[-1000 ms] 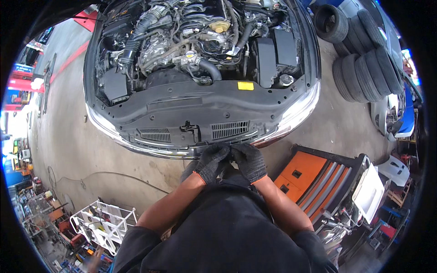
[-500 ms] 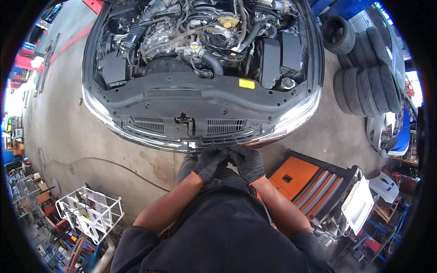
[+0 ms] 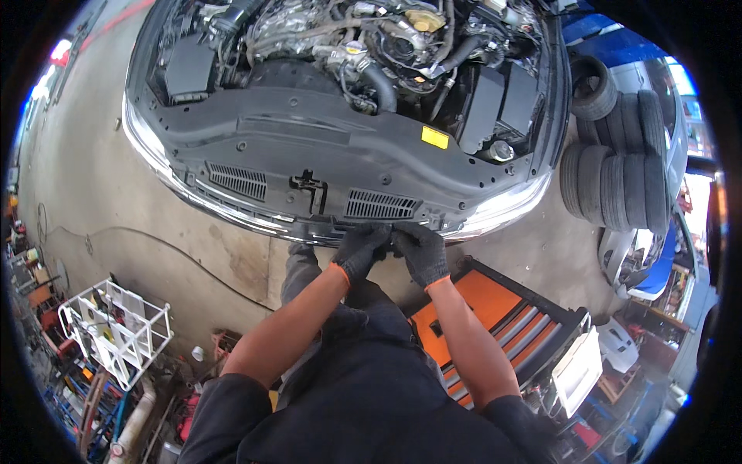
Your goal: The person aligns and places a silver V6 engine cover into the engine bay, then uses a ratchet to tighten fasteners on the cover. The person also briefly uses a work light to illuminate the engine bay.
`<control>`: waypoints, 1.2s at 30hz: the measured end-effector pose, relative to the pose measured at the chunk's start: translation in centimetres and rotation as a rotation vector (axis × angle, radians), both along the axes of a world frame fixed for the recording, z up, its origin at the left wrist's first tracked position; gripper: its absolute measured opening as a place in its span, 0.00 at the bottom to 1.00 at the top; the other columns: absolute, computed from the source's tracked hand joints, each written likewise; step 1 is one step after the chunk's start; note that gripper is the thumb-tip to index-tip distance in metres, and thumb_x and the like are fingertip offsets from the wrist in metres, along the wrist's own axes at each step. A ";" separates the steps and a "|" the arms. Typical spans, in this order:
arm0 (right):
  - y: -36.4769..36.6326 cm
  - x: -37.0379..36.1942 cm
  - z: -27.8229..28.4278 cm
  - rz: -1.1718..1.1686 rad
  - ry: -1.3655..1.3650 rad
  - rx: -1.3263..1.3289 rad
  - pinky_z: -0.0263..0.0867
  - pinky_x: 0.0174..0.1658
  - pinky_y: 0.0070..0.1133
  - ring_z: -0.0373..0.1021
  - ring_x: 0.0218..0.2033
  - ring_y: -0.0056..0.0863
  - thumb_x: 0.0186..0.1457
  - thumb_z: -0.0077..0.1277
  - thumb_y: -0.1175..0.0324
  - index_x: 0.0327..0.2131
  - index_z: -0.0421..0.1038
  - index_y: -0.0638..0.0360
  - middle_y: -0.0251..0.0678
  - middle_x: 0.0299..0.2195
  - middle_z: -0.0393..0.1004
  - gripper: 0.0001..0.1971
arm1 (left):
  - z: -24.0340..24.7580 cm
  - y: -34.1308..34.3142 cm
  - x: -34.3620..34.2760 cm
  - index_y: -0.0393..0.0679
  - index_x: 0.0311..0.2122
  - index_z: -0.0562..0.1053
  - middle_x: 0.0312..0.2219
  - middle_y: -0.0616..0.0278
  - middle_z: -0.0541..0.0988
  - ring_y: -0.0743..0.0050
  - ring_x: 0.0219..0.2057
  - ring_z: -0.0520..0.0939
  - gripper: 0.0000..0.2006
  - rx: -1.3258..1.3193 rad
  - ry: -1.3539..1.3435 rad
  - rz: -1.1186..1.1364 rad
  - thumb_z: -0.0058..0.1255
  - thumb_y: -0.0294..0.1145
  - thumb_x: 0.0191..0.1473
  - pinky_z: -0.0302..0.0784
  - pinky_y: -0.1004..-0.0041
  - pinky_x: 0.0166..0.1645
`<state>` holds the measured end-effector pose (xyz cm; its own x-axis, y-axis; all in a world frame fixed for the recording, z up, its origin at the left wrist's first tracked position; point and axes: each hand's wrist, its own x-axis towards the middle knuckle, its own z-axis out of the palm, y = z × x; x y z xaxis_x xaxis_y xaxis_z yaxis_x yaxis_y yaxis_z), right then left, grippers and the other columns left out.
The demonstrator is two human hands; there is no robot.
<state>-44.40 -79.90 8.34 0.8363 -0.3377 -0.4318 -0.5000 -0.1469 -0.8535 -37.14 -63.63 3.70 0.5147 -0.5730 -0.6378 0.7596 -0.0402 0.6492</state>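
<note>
Both of my hands wear dark knit gloves with orange cuffs and meet close together at the car's front edge. My left hand (image 3: pixel 362 250) has its fingers curled and pressed together. Beside it, my right hand (image 3: pixel 420 254) is closed the same way, fingertips almost touching the left's. A small dark thing may be between them, but I cannot make it out. Just beyond the fingers lies the black plastic radiator cover (image 3: pixel 309 151) with a slotted vent (image 3: pixel 380 205) and the hood latch (image 3: pixel 310 189). The open engine bay (image 3: pixel 363 54) is behind it.
An orange and black tool cabinet (image 3: pixel 483 309) stands near my right side, with a white tray (image 3: pixel 578 373) at its end. Stacked tyres (image 3: pixel 614 182) are at the right. A white wire rack (image 3: pixel 116 329) stands at the lower left. A cable (image 3: pixel 170 251) crosses the floor.
My view has tilted and turned, so the car, tyres and cabinet sit differently in it. My legs show more. Both hands remain together at the car's front edge.
</note>
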 end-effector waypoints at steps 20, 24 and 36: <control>-4.5 11.2 -10.8 0.367 -0.206 -0.742 0.70 0.54 0.35 0.76 0.48 0.45 0.57 0.58 0.68 0.42 0.83 0.54 0.42 0.45 0.82 0.10 | -11.8 1.0 -0.5 0.49 0.30 0.75 0.17 0.73 0.71 0.82 0.14 0.67 0.10 0.106 0.363 0.482 0.60 0.40 0.62 0.60 0.76 0.20; -4.2 11.2 -11.3 0.335 -0.212 -0.736 0.70 0.52 0.33 0.76 0.47 0.44 0.57 0.59 0.68 0.42 0.82 0.56 0.43 0.42 0.82 0.09 | -10.9 2.6 -1.8 0.49 0.26 0.73 0.16 0.72 0.70 0.80 0.13 0.66 0.15 0.166 0.294 0.479 0.59 0.43 0.62 0.60 0.75 0.19; -4.1 10.9 -11.9 0.331 -0.209 -0.796 0.71 0.52 0.37 0.76 0.47 0.48 0.58 0.57 0.69 0.41 0.80 0.59 0.45 0.44 0.80 0.08 | -16.6 3.6 -4.9 0.45 0.39 0.79 0.25 0.64 0.78 0.69 0.23 0.77 0.13 0.080 0.362 0.397 0.53 0.44 0.65 0.72 0.69 0.29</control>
